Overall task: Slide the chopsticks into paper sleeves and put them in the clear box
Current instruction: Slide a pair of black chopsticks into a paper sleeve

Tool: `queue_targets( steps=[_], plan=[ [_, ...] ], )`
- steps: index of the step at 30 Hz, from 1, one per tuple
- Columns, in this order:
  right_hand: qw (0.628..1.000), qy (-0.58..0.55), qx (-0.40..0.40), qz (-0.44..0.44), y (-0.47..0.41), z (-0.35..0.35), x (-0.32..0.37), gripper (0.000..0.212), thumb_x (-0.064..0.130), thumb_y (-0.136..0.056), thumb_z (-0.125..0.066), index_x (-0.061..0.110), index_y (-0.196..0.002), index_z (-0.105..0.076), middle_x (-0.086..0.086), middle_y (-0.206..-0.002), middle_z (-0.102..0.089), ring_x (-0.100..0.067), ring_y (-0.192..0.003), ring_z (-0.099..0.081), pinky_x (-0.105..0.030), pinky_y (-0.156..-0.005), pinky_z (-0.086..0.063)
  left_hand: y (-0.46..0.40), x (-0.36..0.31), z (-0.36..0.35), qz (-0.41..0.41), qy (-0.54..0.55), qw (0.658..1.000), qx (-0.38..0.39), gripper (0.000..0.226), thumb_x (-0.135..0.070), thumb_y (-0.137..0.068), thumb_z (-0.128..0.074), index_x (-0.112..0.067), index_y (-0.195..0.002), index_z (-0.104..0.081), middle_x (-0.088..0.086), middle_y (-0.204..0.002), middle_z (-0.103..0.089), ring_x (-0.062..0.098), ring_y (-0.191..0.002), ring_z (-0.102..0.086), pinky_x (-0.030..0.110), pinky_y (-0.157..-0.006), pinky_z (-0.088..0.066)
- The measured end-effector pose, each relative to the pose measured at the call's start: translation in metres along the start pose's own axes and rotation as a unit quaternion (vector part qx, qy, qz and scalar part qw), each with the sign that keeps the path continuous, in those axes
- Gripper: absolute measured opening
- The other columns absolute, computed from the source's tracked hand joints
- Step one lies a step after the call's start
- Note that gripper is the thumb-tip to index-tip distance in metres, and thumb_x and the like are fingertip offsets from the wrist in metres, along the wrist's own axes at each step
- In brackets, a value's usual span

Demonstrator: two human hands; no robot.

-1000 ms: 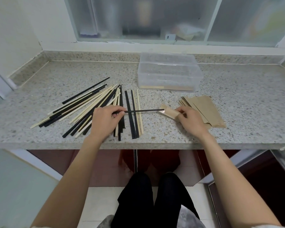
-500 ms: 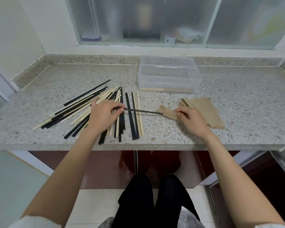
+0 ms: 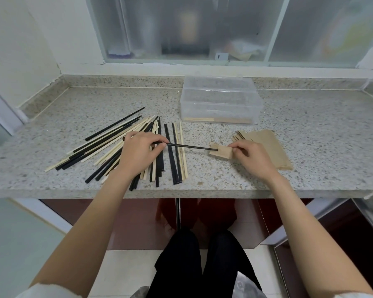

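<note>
A speckled stone worktop (image 3: 310, 136) runs under a frosted window (image 3: 181, 29). Toward its back stands the clear box (image 3: 221, 100), lid off, with a few pale sticks lying along its front bottom edge. Left of centre a loose spread of black and pale chopsticks (image 3: 108, 147) fans across the surface; to the right lies a stack of brown paper sleeves (image 3: 267, 143). The left hand (image 3: 138, 153) hovers over the spread, its fingers pinched on the end of one black chopstick (image 3: 190, 146), which points right with its tip just inside the mouth of a single sleeve (image 3: 221, 152). The right hand (image 3: 252, 158) holds that sleeve's far end, fingers curled and clamped on the paper, just in front of the stack.
</note>
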State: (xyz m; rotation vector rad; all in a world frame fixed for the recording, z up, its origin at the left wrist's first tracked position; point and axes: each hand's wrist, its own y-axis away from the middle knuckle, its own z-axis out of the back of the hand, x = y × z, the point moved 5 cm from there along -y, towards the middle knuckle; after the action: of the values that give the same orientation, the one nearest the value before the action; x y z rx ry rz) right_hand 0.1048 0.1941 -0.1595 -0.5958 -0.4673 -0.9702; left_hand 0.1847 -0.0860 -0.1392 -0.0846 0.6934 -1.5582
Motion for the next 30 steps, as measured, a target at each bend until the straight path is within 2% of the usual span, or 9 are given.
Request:
queue_targets(
  steps=[2,4,5,9,12,16,19,25,30],
  plan=[
    [1.000,0.002,0.001,0.000,0.001,0.000,-0.001,0.021,0.013,-0.094,-0.053,0.017,-0.103,-0.070,0.005,-0.098,-0.069,-0.013,-0.090,-0.060,-0.029,-0.078,-0.048,0.000,0.001,-0.004,-0.004,0.012,1.000,0.008,0.014,-0.034,-0.090,-0.058,-0.032,-0.098,-0.070,-0.013,-0.091,-0.070,0.008,-0.084,-0.061,0.036,-0.097,-0.035],
    [1.000,0.019,0.007,-0.001,0.001,-0.002,-0.003,0.018,0.016,-0.094,-0.054,0.018,-0.102,-0.070,0.004,-0.096,-0.070,-0.012,-0.086,-0.060,-0.030,-0.076,-0.049,0.001,0.003,-0.009,0.000,0.051,0.998,0.025,0.014,-0.034,-0.089,-0.059,-0.032,-0.097,-0.070,-0.012,-0.091,-0.071,0.008,-0.081,-0.063,0.038,-0.087,-0.047],
    [0.999,0.032,0.010,-0.002,0.001,-0.004,-0.004,0.017,0.017,-0.094,-0.054,0.018,-0.102,-0.069,0.005,-0.095,-0.069,-0.010,-0.084,-0.060,-0.028,-0.075,-0.048,0.002,0.003,-0.011,0.010,0.065,0.997,0.037,0.014,-0.032,-0.089,-0.059,-0.031,-0.097,-0.071,-0.011,-0.091,-0.071,0.008,-0.080,-0.064,0.034,-0.080,-0.050],
    [0.998,0.066,0.009,0.002,0.002,-0.012,-0.006,0.014,0.015,-0.094,-0.054,0.017,-0.098,-0.067,0.003,-0.091,-0.068,-0.013,-0.082,-0.058,-0.027,-0.071,-0.044,0.007,0.005,-0.017,0.027,0.044,0.997,0.053,0.014,-0.030,-0.089,-0.061,-0.028,-0.097,-0.072,-0.010,-0.092,-0.072,0.006,-0.073,-0.061,0.024,-0.068,-0.046],
    [0.997,0.076,-0.006,0.007,0.002,-0.013,-0.007,0.016,0.011,-0.093,-0.053,0.018,-0.099,-0.067,0.005,-0.087,-0.067,-0.008,-0.073,-0.055,-0.022,-0.062,-0.039,0.010,0.009,-0.016,0.040,0.048,0.997,0.039,0.014,-0.029,-0.089,-0.061,-0.027,-0.096,-0.072,-0.012,-0.087,-0.070,0.001,-0.067,-0.057,0.016,-0.062,-0.039],
    [0.997,0.076,-0.006,0.016,0.002,-0.013,-0.005,0.022,0.009,-0.093,-0.052,0.021,-0.102,-0.067,0.010,-0.082,-0.063,0.005,-0.064,-0.046,-0.015,-0.056,-0.029,0.012,0.013,-0.014,0.044,0.043,0.998,0.028,0.012,-0.029,-0.088,-0.062,-0.028,-0.093,-0.073,-0.010,-0.082,-0.071,0.006,-0.068,-0.060,0.028,-0.070,-0.048],
    [0.999,0.048,-0.021,0.001,0.003,-0.011,-0.008,0.022,0.009,-0.093,-0.053,0.021,-0.099,-0.070,0.012,-0.078,-0.064,0.003,-0.062,-0.049,-0.014,-0.057,-0.030,0.011,0.013,-0.016,0.045,0.044,0.997,0.033,0.012,-0.030,-0.088,-0.062,-0.028,-0.093,-0.073,-0.011,-0.081,-0.070,0.007,-0.069,-0.060,0.036,-0.078,-0.050],
    [0.999,0.032,-0.028,-0.005,0.003,-0.011,-0.010,0.022,0.007,-0.093,-0.054,0.019,-0.097,-0.072,0.021,-0.073,-0.058,0.004,-0.061,-0.051,-0.010,-0.055,-0.032,0.009,0.011,-0.023,0.039,0.056,0.997,0.043,0.013,-0.029,-0.088,-0.062,-0.027,-0.095,-0.073,-0.008,-0.089,-0.072,0.010,-0.075,-0.064,0.042,-0.082,-0.051],
    [0.999,0.031,-0.014,-0.009,0.000,-0.015,-0.008,0.020,0.010,-0.093,-0.054,0.021,-0.098,-0.070,0.009,-0.077,-0.065,-0.003,-0.061,-0.051,-0.020,-0.057,-0.036,0.008,0.006,-0.028,0.045,0.069,0.995,0.053,0.014,-0.030,-0.088,-0.062,-0.029,-0.097,-0.072,-0.010,-0.091,-0.072,0.008,-0.078,-0.064,0.039,-0.085,-0.050]
  ],
)
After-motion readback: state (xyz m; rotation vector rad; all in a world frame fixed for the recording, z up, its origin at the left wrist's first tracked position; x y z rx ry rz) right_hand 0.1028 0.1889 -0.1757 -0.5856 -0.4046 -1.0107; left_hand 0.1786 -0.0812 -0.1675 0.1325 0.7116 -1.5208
